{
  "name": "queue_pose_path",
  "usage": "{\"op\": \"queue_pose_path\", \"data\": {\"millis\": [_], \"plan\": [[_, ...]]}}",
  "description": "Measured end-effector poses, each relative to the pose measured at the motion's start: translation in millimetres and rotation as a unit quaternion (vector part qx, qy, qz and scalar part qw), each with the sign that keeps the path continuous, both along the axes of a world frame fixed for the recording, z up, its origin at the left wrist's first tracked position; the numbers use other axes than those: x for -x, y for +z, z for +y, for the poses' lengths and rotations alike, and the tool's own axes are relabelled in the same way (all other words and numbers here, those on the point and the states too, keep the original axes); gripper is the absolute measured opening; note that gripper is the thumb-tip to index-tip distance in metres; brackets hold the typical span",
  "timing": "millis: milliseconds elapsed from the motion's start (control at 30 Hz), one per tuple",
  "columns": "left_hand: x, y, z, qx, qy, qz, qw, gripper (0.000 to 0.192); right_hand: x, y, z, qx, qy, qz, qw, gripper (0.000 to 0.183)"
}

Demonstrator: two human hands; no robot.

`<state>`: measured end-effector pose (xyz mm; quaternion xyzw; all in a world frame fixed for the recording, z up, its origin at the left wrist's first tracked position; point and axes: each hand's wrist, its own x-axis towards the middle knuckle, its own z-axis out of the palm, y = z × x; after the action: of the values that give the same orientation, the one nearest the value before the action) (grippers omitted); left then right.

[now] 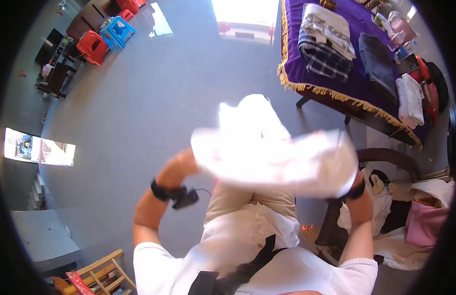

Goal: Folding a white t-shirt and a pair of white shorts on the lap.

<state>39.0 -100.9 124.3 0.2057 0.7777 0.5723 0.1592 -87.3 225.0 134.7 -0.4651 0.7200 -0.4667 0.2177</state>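
Note:
A white cloth (250,158), possibly a garment, is stretched out in the air before my thighs, overexposed and blurred by motion. My left hand (183,166) holds its left end, with the fingers hidden behind the fabric. At the cloth's right end is my right hand (358,180), almost wholly covered by it; only a sliver near the wrist shows. One part of the cloth sticks up above the middle. Small reddish marks show on its surface. Black bands circle both wrists, and a small dark device hangs by the left one.
A table with a purple, gold-fringed tablecloth (290,73) carries folded plaid fabric (324,59), dark folded trousers (377,66) and a folded pale towel (410,99). Right of me, a dark chair (390,156) holds loose clothes. Red (93,48) and blue stools (117,31) stand far left.

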Motion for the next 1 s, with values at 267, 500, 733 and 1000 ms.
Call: {"op": "queue_pose_path", "data": {"millis": [267, 500, 733, 1000], "plan": [[-105, -66, 77, -0.302, -0.104, -0.308, 0.896, 0.056, -93, -52, 28, -0.013, 0.232, -0.582, 0.779, 0.033], [-112, -78, 76, -0.237, 0.09, -0.346, 0.903, 0.033, -81, -86, 20, -0.09, -0.025, -0.342, 0.935, 0.051], [-111, -98, 90, -0.42, 0.351, -0.438, 0.713, 0.046, -67, -119, -28, -0.125, -0.155, -0.42, 0.885, 0.032], [-115, -95, 98, -0.327, 0.333, -0.355, 0.81, 0.048, -86, -118, 1, -0.051, -0.066, -0.35, 0.933, 0.042]]}}
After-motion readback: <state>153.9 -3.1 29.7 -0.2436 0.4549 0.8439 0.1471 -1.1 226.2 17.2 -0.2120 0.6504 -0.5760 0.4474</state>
